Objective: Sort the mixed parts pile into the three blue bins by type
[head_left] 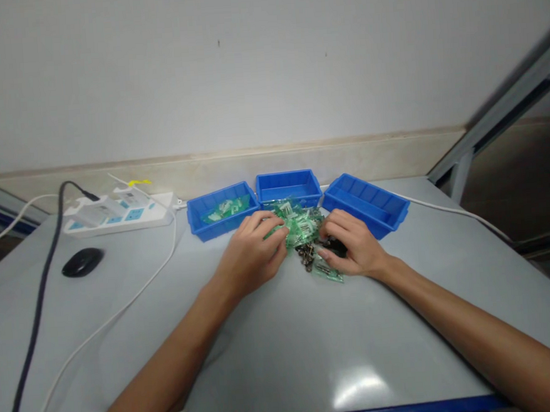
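Note:
A heap of green-tinted clear plastic packets (pixel 299 222) lies on the table between my hands. My left hand (pixel 256 248) is at its left side, fingers curled and thumb closed against the edge of a green packet. On the right, my right hand (pixel 353 246) is curved over the heap's edge, thumb and fingers apart. Dark parts show in that gap; their kind cannot be made out. Small loose brownish metal pieces (pixel 305 255) lie just in front of the heap. Near my right thumb is another green packet (pixel 327 271) with dark slim pieces inside.
Behind the heap stand three blue bins: the left bin (pixel 200 229) holds green packets, beside the middle bin (pixel 288 179) and the angled right bin (pixel 374 208). A white power strip (pixel 156 217), black mouse (pixel 83 262) and cables (pixel 135 297) occupy the left. A wall closes off the back.

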Demonstrator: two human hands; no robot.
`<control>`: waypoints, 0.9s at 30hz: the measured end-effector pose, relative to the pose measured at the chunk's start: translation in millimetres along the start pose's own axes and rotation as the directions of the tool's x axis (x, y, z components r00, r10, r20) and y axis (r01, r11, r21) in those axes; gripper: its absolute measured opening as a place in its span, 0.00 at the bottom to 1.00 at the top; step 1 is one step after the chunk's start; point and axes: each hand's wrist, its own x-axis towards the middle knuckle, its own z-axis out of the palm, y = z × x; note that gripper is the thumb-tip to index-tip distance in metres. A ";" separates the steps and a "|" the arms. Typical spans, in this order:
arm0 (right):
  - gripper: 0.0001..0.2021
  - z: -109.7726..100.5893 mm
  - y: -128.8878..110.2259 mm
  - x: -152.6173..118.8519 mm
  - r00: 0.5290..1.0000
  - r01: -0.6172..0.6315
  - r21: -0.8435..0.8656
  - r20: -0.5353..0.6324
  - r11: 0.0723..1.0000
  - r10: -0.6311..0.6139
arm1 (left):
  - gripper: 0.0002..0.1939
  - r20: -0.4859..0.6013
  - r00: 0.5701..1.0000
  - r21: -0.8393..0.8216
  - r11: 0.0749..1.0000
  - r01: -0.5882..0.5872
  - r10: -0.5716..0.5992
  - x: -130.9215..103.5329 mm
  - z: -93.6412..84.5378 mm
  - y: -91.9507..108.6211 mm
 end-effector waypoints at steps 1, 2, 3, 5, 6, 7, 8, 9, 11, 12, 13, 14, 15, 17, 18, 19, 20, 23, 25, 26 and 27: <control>0.10 0.6 0.8 0.2 1.000 -0.018 0.004 -0.022 1.000 0.018 | 0.09 0.004 1.000 0.000 1.000 0.002 -0.002 -0.1 0.1 0.2; 0.12 1.4 1.4 0.5 0.999 -0.033 -0.003 -0.039 0.999 0.033 | 0.09 0.009 1.000 -0.001 1.000 0.004 -0.004 -0.2 0.2 0.3; 0.13 2.3 1.9 1.1 0.998 -0.042 -0.020 -0.052 0.999 0.041 | 0.09 0.012 1.000 -0.002 1.000 0.004 -0.004 -0.3 0.2 0.4; 0.15 4.3 2.5 3.0 0.997 -0.038 -0.081 -0.067 0.996 0.032 | 0.09 0.015 1.000 -0.005 1.000 0.002 -0.002 -0.8 0.4 0.3; 0.16 5.4 2.8 4.3 0.997 -0.025 -0.115 -0.071 0.993 0.017 | 0.09 0.015 1.000 -0.005 1.000 0.001 -0.001 -1.0 0.6 0.1; 0.16 6.5 3.1 5.7 0.997 -0.012 -0.142 -0.073 0.990 0.001 | 0.09 0.014 1.000 -0.005 1.000 -0.002 0.002 -1.2 0.7 -0.1; 0.17 7.6 3.5 7.2 0.997 -0.003 -0.157 -0.074 0.988 -0.009 | 0.09 0.013 1.000 -0.004 1.000 -0.005 0.006 -1.4 0.9 -0.2; 0.17 8.5 4.1 8.9 0.997 -0.001 -0.158 -0.074 0.987 -0.010 | 0.09 0.013 1.000 -0.004 1.000 -0.009 0.009 -1.5 1.1 -0.3; 0.18 9.2 5.4 11.9 0.997 -0.017 -0.131 -0.077 0.991 0.007 | 0.08 0.012 1.000 -0.003 1.000 -0.013 0.013 -1.5 1.3 -0.5; 0.19 8.5 5.8 13.1 0.996 -0.033 -0.114 -0.082 0.993 0.023 | 0.08 0.011 1.000 -0.003 1.000 -0.014 0.014 -1.4 1.4 -0.5; 0.19 6.9 5.8 13.9 0.996 -0.047 -0.101 -0.081 0.994 0.039 | 0.08 0.011 1.000 -0.004 1.000 -0.014 0.014 -1.3 1.4 -0.5; 0.19 4.3 5.2 14.1 0.996 -0.060 -0.094 -0.072 0.994 0.053 | 0.08 0.011 1.000 -0.005 1.000 -0.015 0.015 -1.2 1.4 -0.4; 0.19 0.8 3.8 13.4 0.997 -0.071 -0.094 -0.050 0.993 0.067 | 0.08 0.009 1.000 -0.004 1.000 -0.014 0.014 -1.1 1.3 -0.4; 0.19 -7.9 -1.1 9.0 0.995 -0.096 -0.117 0.022 0.989 0.099 | 0.09 0.012 1.000 -0.004 1.000 -0.011 0.011 -1.0 1.2 -0.3; 0.19 -12.4 -4.2 5.2 0.991 -0.110 -0.141 0.061 0.984 0.120 | 0.09 0.013 1.000 -0.004 1.000 -0.009 0.009 -1.0 1.2 -0.3; 0.20 -16.3 -7.4 0.5 0.985 -0.129 -0.173 0.090 0.976 0.146 | 0.09 0.015 1.000 -0.004 1.000 -0.006 0.006 -1.1 1.2 -0.2; 0.23 -19.3 -10.3 -4.8 0.977 -0.150 -0.200 0.121 0.968 0.177 | 0.09 0.015 1.000 -0.004 1.000 -0.005 0.005 -1.2 1.2 -0.2; 0.29 -22.2 -15.5 -20.2 0.957 -0.191 -0.222 0.174 0.956 0.232 | 0.09 0.008 1.000 -0.004 1.000 -0.008 0.008 -1.8 1.5 -0.1; 0.27 -20.3 -15.5 -26.6 0.955 -0.197 -0.203 0.183 0.959 0.235 | 0.09 0.004 1.000 -0.002 1.000 -0.012 0.012 -2.2 1.5 0.0; 0.26 -19.1 -14.9 -28.3 0.956 -0.197 -0.191 0.182 0.962 0.232 | 0.09 0.003 1.000 -0.002 1.000 -0.013 0.013 -2.3 1.5 0.0; 0.24 -18.0 -14.1 -29.2 0.957 -0.198 -0.179 0.178 0.964 0.230 | 0.09 0.003 1.000 -0.001 1.000 -0.013 0.013 -2.4 1.4 -0.1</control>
